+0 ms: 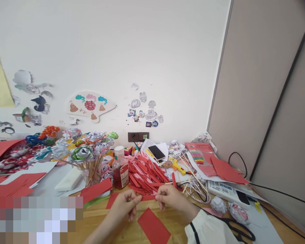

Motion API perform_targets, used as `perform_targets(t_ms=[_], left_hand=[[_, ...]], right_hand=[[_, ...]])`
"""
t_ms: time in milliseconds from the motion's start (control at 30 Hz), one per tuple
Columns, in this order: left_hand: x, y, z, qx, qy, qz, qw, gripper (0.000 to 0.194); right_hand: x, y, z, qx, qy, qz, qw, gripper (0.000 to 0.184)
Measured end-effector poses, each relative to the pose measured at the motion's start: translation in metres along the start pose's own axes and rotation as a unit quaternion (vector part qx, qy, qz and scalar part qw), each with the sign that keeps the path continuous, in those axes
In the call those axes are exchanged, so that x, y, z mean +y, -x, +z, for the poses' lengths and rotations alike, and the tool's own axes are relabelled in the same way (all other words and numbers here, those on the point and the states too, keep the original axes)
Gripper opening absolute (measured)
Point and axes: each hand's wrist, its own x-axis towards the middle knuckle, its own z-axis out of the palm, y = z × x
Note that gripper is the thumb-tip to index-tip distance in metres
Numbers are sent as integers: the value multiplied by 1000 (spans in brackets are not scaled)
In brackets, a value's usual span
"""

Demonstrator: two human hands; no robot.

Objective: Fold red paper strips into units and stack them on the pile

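Note:
My left hand (124, 205) and my right hand (170, 197) are both pinched on the two ends of a narrow folded red paper strip (147, 197), held just above the wooden table (101, 220). A flat red paper rectangle (154, 226) lies on the table right below my hands. Behind the strip sits a heap of folded red paper strips (146, 174). My right wrist wears a white sleeve (208, 230).
A jar of folded paper flowers on sticks (87, 159) and a red-filled bottle (120, 169) stand at the left. A phone (156, 152), yellow glue gun (178, 166), wooden sticks, red sheets (226, 171), black scissors (237, 228) and cables lie to the right. A wall stands behind.

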Motion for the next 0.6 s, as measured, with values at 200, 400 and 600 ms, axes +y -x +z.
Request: perform_targets(t_ms=[200,400,600], left_hand=[[4,-1,-6,-26,51,52,997,44],[-3,-2,-2,3,38,64,997,42],[-7,-3,1,52,-36,99,993,36]], right_hand=[[-4,0,0,-25,-58,-10,998,34],[3,-4,2,40,-37,-21,998,34],[-2,-4,9,91,-3,-46,995,29]])
